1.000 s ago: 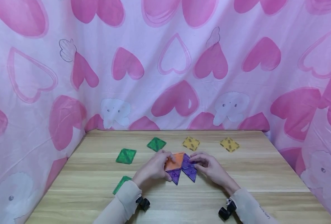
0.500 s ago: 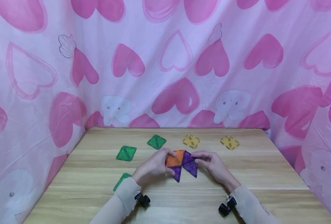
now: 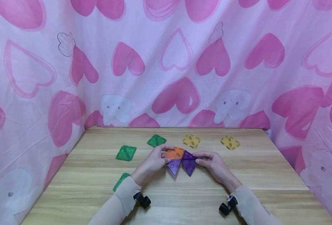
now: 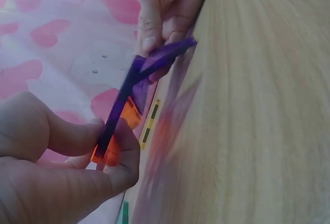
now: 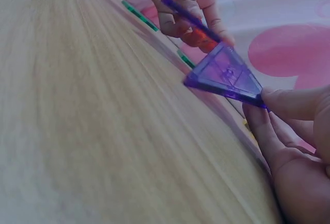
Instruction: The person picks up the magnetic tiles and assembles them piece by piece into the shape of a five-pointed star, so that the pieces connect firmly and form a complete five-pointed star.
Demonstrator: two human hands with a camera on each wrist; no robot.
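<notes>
Between both hands is a joined piece of magnetic tiles, held above the table. My left hand (image 3: pixel 154 161) pinches its left side, where an orange tile (image 3: pixel 175 153) meets a purple triangular tile (image 3: pixel 173 166). My right hand (image 3: pixel 215 164) pinches the outer corner of the purple triangular tiles (image 3: pixel 189 167) on the right, thumb and forefinger on either side. In the right wrist view one purple triangle (image 5: pixel 227 74) slants toward the camera. Seen from the left wrist, the purple tiles (image 4: pixel 121 100) stand at an angle to one another. Fingers hide part of the orange.
Green tile diamonds lie behind (image 3: pixel 156 140) and to the left (image 3: pixel 126 153); another green tile (image 3: pixel 121 181) is partly covered by the left sleeve. Two yellow diamonds (image 3: pixel 191 141) (image 3: pixel 230 142) lie at the back of the wooden table (image 3: pixel 177 203). A pink heart-print curtain (image 3: pixel 166 62) surrounds it.
The joined tiles have tilted, and the left purple triangle now looks paler and swung at a different angle. Both hands keep their hold; the left fingers have shifted slightly. The head view has shifted slightly.
</notes>
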